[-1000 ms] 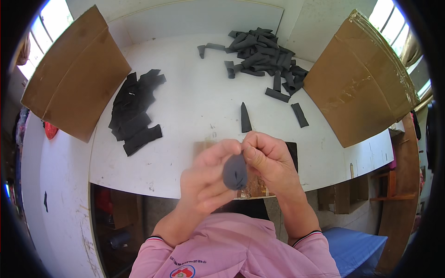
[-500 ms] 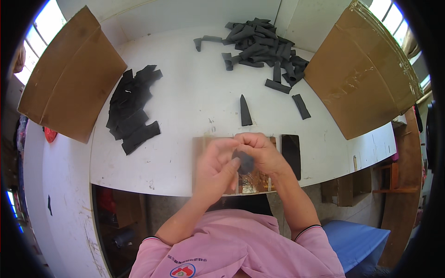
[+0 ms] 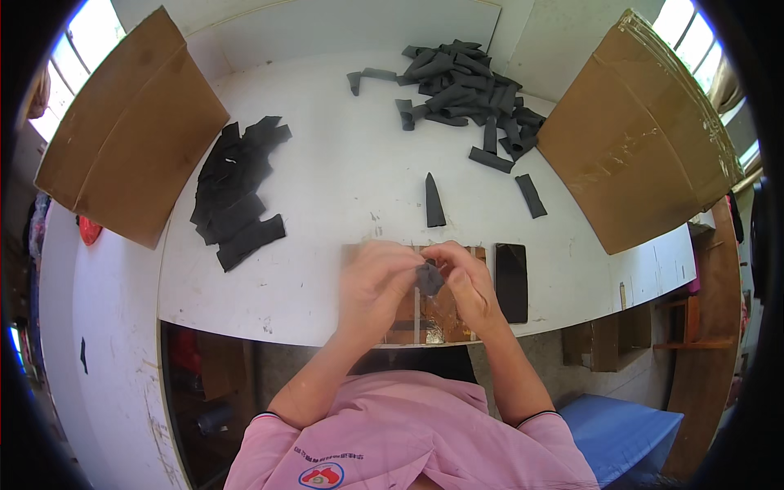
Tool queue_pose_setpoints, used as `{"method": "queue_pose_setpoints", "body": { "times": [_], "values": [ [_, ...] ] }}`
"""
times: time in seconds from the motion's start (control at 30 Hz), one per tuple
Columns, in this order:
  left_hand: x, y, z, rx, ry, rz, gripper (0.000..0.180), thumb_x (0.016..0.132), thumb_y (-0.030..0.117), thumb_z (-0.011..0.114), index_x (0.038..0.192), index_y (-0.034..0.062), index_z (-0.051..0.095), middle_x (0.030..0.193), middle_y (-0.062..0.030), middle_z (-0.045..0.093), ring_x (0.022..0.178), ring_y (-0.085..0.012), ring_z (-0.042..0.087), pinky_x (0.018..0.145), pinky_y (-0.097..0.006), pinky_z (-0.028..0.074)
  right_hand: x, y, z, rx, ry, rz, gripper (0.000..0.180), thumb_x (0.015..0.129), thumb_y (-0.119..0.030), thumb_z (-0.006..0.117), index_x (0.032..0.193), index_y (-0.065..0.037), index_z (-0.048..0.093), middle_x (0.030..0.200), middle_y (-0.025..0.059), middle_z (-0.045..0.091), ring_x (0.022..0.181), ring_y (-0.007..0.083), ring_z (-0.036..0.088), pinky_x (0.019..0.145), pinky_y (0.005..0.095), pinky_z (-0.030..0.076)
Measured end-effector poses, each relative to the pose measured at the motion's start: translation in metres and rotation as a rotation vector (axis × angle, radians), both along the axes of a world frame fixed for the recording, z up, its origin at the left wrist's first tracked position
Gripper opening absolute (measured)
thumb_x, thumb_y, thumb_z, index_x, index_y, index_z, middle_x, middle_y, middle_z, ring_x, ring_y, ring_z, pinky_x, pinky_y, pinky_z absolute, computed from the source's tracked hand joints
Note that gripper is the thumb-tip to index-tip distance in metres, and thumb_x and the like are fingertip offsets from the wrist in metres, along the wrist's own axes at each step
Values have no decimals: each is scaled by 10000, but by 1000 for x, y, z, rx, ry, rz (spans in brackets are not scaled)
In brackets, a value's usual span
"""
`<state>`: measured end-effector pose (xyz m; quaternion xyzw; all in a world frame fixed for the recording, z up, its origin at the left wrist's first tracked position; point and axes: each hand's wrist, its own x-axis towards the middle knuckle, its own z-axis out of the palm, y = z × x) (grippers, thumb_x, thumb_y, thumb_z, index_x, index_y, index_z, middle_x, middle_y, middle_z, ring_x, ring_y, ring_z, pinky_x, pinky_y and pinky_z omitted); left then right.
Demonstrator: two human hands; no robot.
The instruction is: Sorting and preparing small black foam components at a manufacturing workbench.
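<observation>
Both of my hands meet over the near edge of the white bench. The left hand and right hand are pinched together on a small dark grey piece, fingers curled tight round it, held just above a brown board with a shiny strip down it. I judge I am in the middle of working this one piece between my fingertips, folding or shaping it. The next move, as I see it, calls for a steady pinch from both sides so the piece does not spring open.

Just right of the board lies a flat black rectangle. Farther out, a pointed black piece lies alone, and another short strip lies beside it to the right. A heap of rolled dark pieces sits at the far right of the bench, and a stack of flat black pieces at the left. Two plain brown cardboard sheets flank the bench: the left cardboard and the right cardboard, the right one with clear tape across it. I see no labels I can make out.
</observation>
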<state>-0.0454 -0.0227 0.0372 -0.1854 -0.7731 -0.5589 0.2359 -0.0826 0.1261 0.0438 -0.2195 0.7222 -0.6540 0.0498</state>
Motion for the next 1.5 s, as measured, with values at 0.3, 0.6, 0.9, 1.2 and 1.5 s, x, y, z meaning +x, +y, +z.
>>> {"method": "queue_pose_setpoints", "body": {
  "times": [0.3, 0.6, 0.9, 1.2, 1.5],
  "values": [
    [8, 10, -23, 711, -353, -159, 97, 812, 67, 556, 872, -6, 536, 906, -115, 568, 836, -153, 531, 771, -262, 424, -4, 5, -19, 579, 685, -2, 174, 688, -197, 622, 724, -46, 542, 609, 46, 493, 580, 217, 515, 490, 327, 414],
    [-7, 12, 12, 338, -501, -244, 113, 721, 51, 644, 787, -9, 574, 854, -74, 585, 812, -132, 526, 730, -258, 412, 4, 7, -45, 332, 521, 34, 142, 762, -166, 544, 800, -29, 550, 635, 98, 509, 583, 265, 525, 487, 359, 417],
    [1, 13, 14, 83, -422, -137, 87, 704, 33, 635, 770, 7, 585, 765, -44, 583, 741, -111, 525, 682, -229, 407, 7, 7, -59, 258, 355, 110, 126, 787, -152, 486, 810, -38, 534, 675, 135, 529, 609, 317, 534, 527, 389, 426],
    [6, 13, 20, 579, -359, -117, 107, 800, 92, 575, 874, 14, 577, 828, -118, 589, 782, -161, 539, 729, -294, 431, -2, 3, -9, 458, 445, 60, 200, 743, -215, 591, 786, -27, 538, 660, 103, 549, 611, 275, 548, 516, 372, 422],
    [4, 8, 8, 948, -324, -149, 117, 806, 103, 560, 820, -13, 566, 846, -114, 582, 806, -179, 528, 750, -309, 411, -5, 4, -38, 486, 503, 77, 276, 743, -279, 580, 626, -44, 497, 576, 91, 503, 559, 269, 526, 484, 373, 402]
  ]
}}
